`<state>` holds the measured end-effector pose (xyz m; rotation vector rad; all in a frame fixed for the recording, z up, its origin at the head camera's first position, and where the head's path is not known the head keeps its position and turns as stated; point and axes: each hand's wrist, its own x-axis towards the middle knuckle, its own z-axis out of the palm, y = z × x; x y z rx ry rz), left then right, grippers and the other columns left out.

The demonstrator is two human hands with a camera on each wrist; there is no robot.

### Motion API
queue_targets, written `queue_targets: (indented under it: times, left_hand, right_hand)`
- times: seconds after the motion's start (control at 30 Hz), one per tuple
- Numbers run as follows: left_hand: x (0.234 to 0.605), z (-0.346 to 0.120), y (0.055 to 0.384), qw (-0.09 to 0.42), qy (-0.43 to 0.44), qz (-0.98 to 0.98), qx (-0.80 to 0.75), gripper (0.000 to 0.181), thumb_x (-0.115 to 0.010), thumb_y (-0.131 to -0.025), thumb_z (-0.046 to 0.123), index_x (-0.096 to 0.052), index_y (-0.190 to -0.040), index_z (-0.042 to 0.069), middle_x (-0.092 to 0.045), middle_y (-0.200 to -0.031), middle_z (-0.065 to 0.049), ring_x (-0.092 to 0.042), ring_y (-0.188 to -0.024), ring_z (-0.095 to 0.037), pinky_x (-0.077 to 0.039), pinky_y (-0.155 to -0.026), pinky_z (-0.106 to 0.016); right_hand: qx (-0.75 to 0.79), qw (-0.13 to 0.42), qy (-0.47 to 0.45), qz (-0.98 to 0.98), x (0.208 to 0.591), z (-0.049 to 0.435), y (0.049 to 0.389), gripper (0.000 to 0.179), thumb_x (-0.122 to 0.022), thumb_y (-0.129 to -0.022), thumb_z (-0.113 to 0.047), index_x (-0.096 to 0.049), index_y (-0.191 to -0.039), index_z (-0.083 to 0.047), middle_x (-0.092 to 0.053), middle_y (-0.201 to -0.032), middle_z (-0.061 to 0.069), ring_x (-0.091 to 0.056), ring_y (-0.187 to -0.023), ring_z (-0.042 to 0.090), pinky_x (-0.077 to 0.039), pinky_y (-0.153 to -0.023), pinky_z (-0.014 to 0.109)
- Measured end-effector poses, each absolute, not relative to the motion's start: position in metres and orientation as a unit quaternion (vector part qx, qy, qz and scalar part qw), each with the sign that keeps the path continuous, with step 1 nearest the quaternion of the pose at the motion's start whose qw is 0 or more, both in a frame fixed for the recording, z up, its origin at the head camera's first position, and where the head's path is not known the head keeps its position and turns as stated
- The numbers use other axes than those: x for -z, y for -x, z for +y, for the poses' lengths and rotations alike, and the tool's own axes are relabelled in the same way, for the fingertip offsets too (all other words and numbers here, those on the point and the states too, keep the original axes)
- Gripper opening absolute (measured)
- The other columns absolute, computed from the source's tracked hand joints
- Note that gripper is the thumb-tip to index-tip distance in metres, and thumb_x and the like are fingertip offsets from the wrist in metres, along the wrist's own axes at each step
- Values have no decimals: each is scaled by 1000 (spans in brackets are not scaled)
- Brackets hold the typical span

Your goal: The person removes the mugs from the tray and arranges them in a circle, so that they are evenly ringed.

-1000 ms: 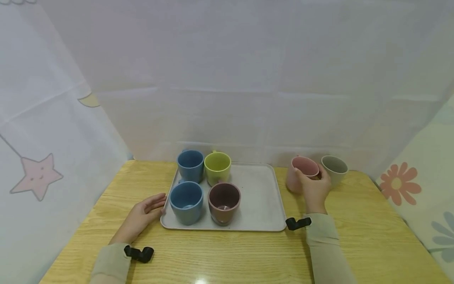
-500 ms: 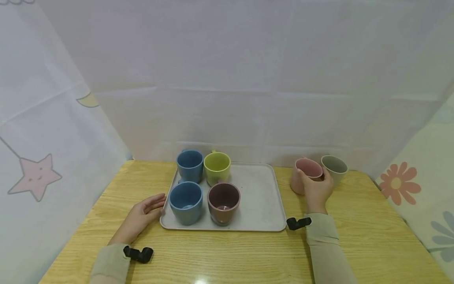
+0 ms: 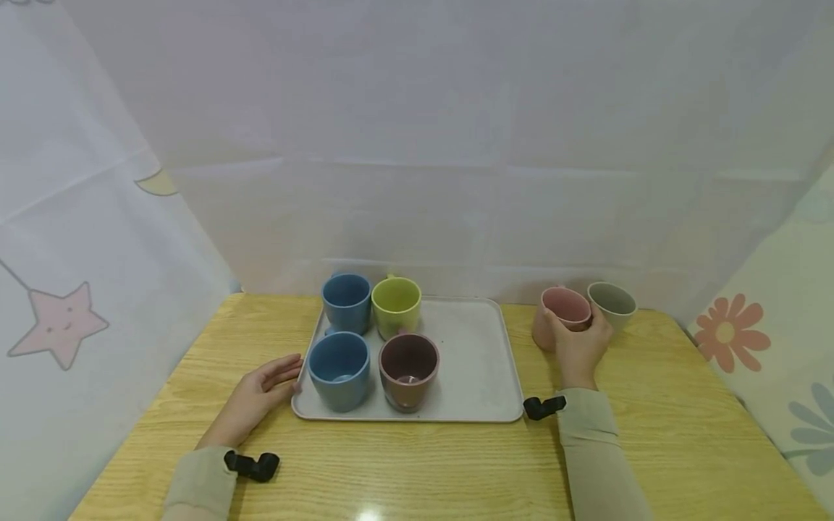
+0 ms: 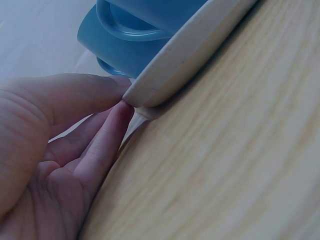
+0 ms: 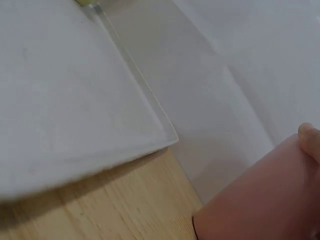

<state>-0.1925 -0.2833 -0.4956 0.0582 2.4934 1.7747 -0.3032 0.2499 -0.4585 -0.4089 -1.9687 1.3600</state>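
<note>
My right hand grips the rim of a pink mug, which stands right of the tray. Close beside that mug is a grey-green cup; its handle cannot be seen. In the right wrist view the pink mug shows at the lower right with a fingertip on it. My left hand lies by the left edge of the white tray. Seen from the left wrist, the thumb and a nearly straight finger of the left hand touch the rim of the tray.
On the tray's left half stand two blue mugs, a lime-green mug and a brownish-mauve mug. The wooden table meets a white cloth at the back, and printed cloths hang on both sides.
The pink mug has shifted slightly right, toward the grey-green cup, with my right hand on it. Over the last half second it barely moves. The left hand stays at the tray's edge.
</note>
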Motion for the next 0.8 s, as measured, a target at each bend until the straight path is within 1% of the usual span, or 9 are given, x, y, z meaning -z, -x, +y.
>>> queue_targets:
  times: [0.2, 0.4, 0.6, 0.7, 0.8]
  left_hand:
    - [495, -284, 192, 41, -18, 815, -578, 69, -72, -96, 31, -43, -154, 6, -54, -147, -16, -54, -126, -2, -43, -95, -10]
    - [495, -283, 193, 39, -22, 811, -583, 70, -73, -96, 30, -43, -154, 5, -54, -147, -16, -55, -124, 2, -44, -95, -10]
    - [494, -283, 193, 41, -17, 813, -580, 69, -72, -96, 29, -43, -154, 5, -54, -147, -17, -55, -126, -2, -44, -95, -10]
    - [493, -283, 193, 42, -17, 814, -578, 69, -72, -97, 29, -43, -154, 5, -54, -147, -16, -54, -127, -5, -44, -95, -10]
    - [492, -283, 193, 42, -17, 814, -579, 69, -72, -96, 31, -43, -154, 6, -54, -147, -15, -54, -129, -8, -44, -95, -10]
  right_hand:
    - [-522, 350, 162, -761, 460, 250, 303, 80, -91, -76, -19, -52, -142, 2, -45, -136, 28, -41, -127, 38, -37, -110, 50]
    - [-523, 373, 159, -750, 460, 249, 303, 78, -91, -76, -15, -51, -140, 5, -48, -135, 28, -44, -127, 39, -39, -108, 50]
    - [-527, 360, 171, -750, 457, 249, 302, 80, -91, -76, -18, -50, -142, 5, -43, -138, 27, -42, -128, 37, -40, -110, 47]
    - [-523, 370, 164, -750, 451, 248, 299, 78, -90, -78, -19, -51, -140, 6, -43, -137, 27, -40, -128, 38, -37, -111, 47]
    - [-511, 395, 143, -750, 441, 246, 295, 69, -87, -81, -18, -54, -136, 7, -46, -135, 27, -38, -129, 38, -34, -111, 49]
